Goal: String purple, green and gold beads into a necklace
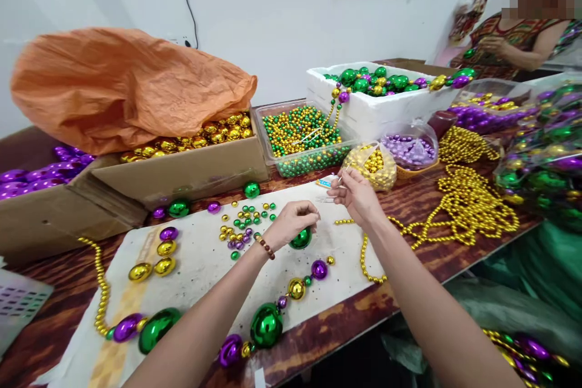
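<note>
- Nearest me, at six o'clock, the strung strand [266, 324] runs along the table edge: big green, purple and gold balls in a line. I judge a knock from my forearm could drag it off the wooden table [318, 339], since it lies right at the lip.
- Just beyond, my left hand [293, 221] is closed around a green ball [301, 239], fingers curled on top of it, above the white mat [204, 260]. It is round and glossy, so I think it could slip out and roll.
- At one o'clock from that, my right hand [357, 194] pinches something thin between thumb and fingertips; I cannot tell whether it is a needle or thread. If it is a thread end, losing it could let beads slide off.
- At eleven o'clock, loose small beads [243, 224] lie scattered on the mat; a sweep of my wrist could send them rolling.
- Farther, at twelve o'clock, a clear tub [302, 139] of green and gold beads; at ten, a cardboard box [182, 167] of gold balls under orange plastic [122, 88].
- Writing: a small label by my right hand is too blurred to read; I see no brand anywhere.
</note>
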The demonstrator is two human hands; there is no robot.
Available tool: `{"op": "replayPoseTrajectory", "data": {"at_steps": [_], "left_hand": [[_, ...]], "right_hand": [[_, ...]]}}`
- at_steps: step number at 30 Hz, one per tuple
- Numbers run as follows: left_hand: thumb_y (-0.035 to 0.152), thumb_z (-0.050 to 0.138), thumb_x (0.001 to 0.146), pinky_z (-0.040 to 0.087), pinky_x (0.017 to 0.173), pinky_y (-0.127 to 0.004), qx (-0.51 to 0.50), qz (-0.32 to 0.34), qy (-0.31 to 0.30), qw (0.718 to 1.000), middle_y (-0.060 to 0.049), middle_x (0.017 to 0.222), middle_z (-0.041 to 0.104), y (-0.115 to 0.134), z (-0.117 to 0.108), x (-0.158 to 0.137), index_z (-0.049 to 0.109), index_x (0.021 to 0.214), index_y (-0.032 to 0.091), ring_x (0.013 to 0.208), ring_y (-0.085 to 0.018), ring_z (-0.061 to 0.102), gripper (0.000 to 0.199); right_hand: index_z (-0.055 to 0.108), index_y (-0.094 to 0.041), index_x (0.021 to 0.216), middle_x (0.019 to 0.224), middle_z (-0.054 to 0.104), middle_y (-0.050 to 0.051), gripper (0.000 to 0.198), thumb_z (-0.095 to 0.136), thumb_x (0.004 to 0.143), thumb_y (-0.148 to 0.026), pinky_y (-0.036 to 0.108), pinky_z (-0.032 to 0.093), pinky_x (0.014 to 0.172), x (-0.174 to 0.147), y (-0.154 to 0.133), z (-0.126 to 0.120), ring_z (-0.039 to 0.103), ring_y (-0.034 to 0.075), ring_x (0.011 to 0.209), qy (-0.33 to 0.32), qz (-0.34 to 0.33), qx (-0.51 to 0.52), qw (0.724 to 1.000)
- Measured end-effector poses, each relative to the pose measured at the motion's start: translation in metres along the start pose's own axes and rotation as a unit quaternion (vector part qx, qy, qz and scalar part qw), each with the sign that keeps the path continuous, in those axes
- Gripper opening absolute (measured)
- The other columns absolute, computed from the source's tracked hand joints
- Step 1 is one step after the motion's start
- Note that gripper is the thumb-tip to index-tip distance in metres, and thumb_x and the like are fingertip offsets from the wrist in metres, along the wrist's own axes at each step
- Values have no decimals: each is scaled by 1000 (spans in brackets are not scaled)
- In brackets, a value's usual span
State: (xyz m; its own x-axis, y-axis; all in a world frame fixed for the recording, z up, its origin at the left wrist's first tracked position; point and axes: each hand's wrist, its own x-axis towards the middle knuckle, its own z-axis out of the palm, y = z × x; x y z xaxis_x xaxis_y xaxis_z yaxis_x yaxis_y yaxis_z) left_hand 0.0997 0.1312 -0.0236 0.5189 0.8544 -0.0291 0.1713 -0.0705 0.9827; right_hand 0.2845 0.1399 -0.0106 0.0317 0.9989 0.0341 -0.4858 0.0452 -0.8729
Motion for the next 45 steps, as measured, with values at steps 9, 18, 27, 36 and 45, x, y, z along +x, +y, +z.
{"op": "replayPoseTrajectory", "data": {"at_steps": [9, 18, 27, 36, 45], "left_hand": [[22, 54, 76, 39, 58, -22, 171, 46, 101, 979, 1, 63, 60, -27, 5, 8, 60, 71, 17, 60, -12, 54, 9], [28, 47, 80, 41, 64, -23, 166, 2, 142, 976, -1, 74, 64, -45, 15, 8, 64, 81, 16, 70, -14, 55, 21], [33, 53, 77, 45, 53, -23, 107, -89, 138, 981, 0, 64, 57, -49, 19, -12, 62, 76, 18, 54, -12, 54, 18], [27, 40, 85, 54, 55, -24, 18, -143, 156, 977, -1, 80, 58, -52, 47, -23, 48, 87, 19, 59, -10, 62, 11], [25, 56, 77, 47, 75, -32, 200, -101, 102, 969, -3, 79, 65, -40, 21, -56, 61, 77, 21, 76, -19, 61, 7]], "right_hand": [[52, -22, 78, 54, 55, -6, 20, 45, 94, -14, 17, 38, 45, 23, -140, -25, 54, 6, 47, 131, -152, 5, 980], [53, -19, 80, 59, 56, -5, 21, 43, 97, -12, 25, 45, 60, 36, -209, -16, 60, 7, 54, 148, -247, -60, 956], [56, -20, 77, 58, 56, -4, 24, 44, 96, -12, 28, 47, 60, 35, -204, -3, 60, 10, 53, 154, -245, -108, 951], [62, -20, 78, 58, 58, -1, 24, 46, 93, -10, 30, 49, 59, 29, -198, 18, 62, 12, 53, 101, -243, -120, 957], [65, -18, 86, 61, 61, -1, 15, 51, 90, -12, 26, 52, 53, 19, -179, 44, 63, 12, 55, -9, -215, -171, 962]]}}
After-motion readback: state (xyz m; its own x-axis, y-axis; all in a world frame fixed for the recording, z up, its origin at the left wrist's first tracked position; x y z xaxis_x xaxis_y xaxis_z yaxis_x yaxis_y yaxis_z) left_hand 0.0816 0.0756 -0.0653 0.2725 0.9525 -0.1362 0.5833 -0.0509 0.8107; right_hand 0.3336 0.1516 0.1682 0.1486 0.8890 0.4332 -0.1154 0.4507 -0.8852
